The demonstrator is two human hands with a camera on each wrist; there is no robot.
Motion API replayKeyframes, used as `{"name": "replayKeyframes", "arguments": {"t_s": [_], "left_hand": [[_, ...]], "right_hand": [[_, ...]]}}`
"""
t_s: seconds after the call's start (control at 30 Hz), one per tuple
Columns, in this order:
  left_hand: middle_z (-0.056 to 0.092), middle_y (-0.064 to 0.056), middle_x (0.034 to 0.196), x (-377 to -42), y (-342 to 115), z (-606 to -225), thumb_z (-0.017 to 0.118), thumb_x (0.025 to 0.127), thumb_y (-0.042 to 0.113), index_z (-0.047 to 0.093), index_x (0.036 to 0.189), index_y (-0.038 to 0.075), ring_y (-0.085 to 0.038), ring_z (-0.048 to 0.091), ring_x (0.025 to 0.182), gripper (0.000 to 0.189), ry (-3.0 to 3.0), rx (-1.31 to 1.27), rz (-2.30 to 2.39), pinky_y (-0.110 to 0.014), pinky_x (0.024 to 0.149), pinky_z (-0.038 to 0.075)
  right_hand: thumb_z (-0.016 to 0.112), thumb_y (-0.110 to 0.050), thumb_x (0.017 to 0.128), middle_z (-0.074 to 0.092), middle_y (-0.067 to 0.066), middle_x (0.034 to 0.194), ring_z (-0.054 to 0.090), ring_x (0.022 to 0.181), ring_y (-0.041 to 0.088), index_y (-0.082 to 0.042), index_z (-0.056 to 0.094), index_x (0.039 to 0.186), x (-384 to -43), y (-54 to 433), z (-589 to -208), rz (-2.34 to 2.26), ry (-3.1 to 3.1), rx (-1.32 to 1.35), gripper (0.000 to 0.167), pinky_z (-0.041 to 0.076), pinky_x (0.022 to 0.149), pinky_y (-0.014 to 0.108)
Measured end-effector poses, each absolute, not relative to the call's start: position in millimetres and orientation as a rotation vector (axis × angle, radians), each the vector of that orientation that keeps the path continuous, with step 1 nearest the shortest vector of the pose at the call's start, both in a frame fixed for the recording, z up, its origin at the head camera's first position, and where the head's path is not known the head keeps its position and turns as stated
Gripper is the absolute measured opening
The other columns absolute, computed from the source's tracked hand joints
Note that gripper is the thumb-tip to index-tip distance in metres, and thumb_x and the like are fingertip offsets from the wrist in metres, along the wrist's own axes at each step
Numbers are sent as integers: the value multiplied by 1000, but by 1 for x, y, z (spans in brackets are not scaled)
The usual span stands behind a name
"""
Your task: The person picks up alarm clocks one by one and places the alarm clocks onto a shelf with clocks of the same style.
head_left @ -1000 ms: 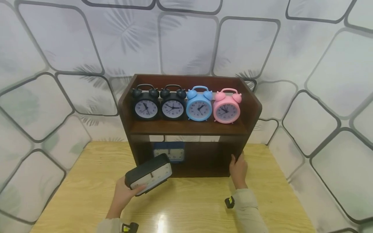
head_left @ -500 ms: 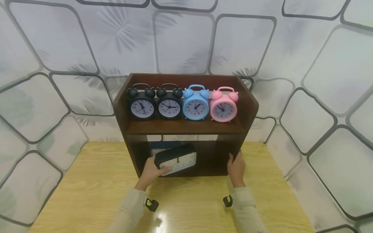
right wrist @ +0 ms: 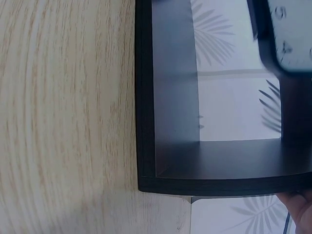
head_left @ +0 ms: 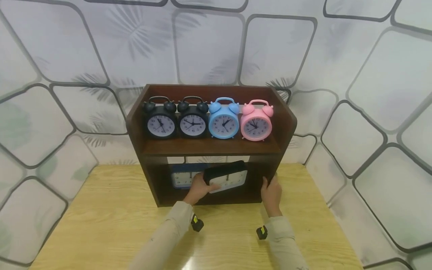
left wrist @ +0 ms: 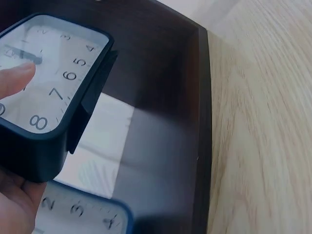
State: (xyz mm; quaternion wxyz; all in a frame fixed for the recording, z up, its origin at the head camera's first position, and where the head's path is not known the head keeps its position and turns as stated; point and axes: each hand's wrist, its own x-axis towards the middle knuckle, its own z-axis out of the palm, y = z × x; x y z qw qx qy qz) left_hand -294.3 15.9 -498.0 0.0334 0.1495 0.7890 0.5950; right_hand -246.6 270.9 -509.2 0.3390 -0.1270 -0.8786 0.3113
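My left hand (head_left: pixel 198 188) grips a black rectangular alarm clock (head_left: pixel 231 179) by its left end, thumb over the white dial. The clock is tilted, its right end higher, in the lower compartment of a dark brown wooden shelf (head_left: pixel 212 150). In the left wrist view the thumb presses on the face of this black clock (left wrist: pixel 53 73). Left of it, partly behind my hand, a blue rectangular clock (head_left: pixel 180 180) stands in the same compartment. My right hand (head_left: pixel 271 193) holds the shelf's right side panel near its lower front edge; fingertips show there in the right wrist view.
On the upper shelf stand two black twin-bell clocks (head_left: pixel 160 124), a light blue one (head_left: pixel 224 123) and a pink one (head_left: pixel 255 125). The shelf sits on a light wooden table (head_left: pixel 101 217) against a patterned wall (head_left: pixel 209 48).
My left hand has carried the black rectangular clock rightward from in front of the shelf into its lower compartment, past the blue clock. My right hand keeps its hold on the side panel.
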Motion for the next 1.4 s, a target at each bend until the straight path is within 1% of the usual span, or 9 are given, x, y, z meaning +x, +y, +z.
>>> {"name": "replayKeyframes", "arguments": {"t_s": [0.07, 0.2, 0.33, 0.5, 0.63, 0.83, 1.07, 1.4], "left_hand": [[54, -19, 130, -297, 22, -501, 83, 68, 26, 49, 130, -1, -34, 51, 121, 77, 2435, 427, 1810, -50, 98, 42], [61, -20, 118, -301, 35, -507, 84, 67, 26, 57, 119, -2, -34, 57, 109, 64, 2454, 382, 1811, -48, 92, 47], [63, -20, 112, -302, 47, -512, 82, 68, 26, 60, 114, -1, -34, 59, 103, 58, 2495, 320, 1798, -47, 87, 48], [65, -18, 107, -304, 61, -520, 82, 68, 23, 62, 110, 0, -34, 61, 100, 51, 2539, 322, 1848, -47, 86, 48], [67, -18, 108, -306, 69, -529, 83, 67, 21, 63, 110, 1, -34, 62, 101, 52, 2534, 326, 1926, -47, 87, 48], [67, -18, 109, -309, 74, -541, 82, 69, 20, 64, 113, 2, -34, 62, 102, 51, 2525, 323, 1942, -49, 87, 48], [66, -20, 111, -313, 77, -550, 82, 68, 18, 62, 114, 1, -36, 62, 104, 53, 2548, 280, 1943, -49, 89, 48], [64, -21, 115, -315, 82, -560, 82, 68, 15, 61, 115, 0, -39, 58, 110, 53, 2474, 260, 2050, -53, 95, 44]], "right_hand": [[56, -10, 91, 60, 40, 91, 57, 81, 57, 14, 45, 120, -247, 271, -510, 808, -2291, -335, 39, 44, 71, 60], [57, -10, 91, 60, 39, 90, 58, 80, 56, 13, 46, 119, -247, 271, -511, 800, -2283, -321, 39, 45, 70, 60], [57, -10, 90, 61, 39, 89, 59, 79, 56, 14, 46, 118, -248, 271, -511, 792, -2276, -308, 38, 45, 69, 60], [57, -10, 90, 60, 40, 90, 58, 80, 56, 14, 46, 119, -248, 272, -510, 795, -2271, -322, 39, 45, 70, 60], [57, -10, 91, 60, 40, 91, 58, 81, 56, 14, 46, 120, -247, 272, -510, 797, -2272, -322, 40, 45, 71, 60], [57, -10, 91, 61, 40, 91, 58, 81, 56, 14, 46, 120, -247, 270, -509, 795, -2267, -317, 40, 44, 71, 60], [57, -10, 90, 61, 39, 89, 58, 80, 56, 14, 47, 118, -246, 269, -509, 789, -2267, -316, 38, 44, 70, 60], [57, -11, 91, 62, 38, 91, 59, 80, 55, 12, 47, 120, -247, 271, -510, 801, -2268, -300, 38, 45, 69, 60]]}}
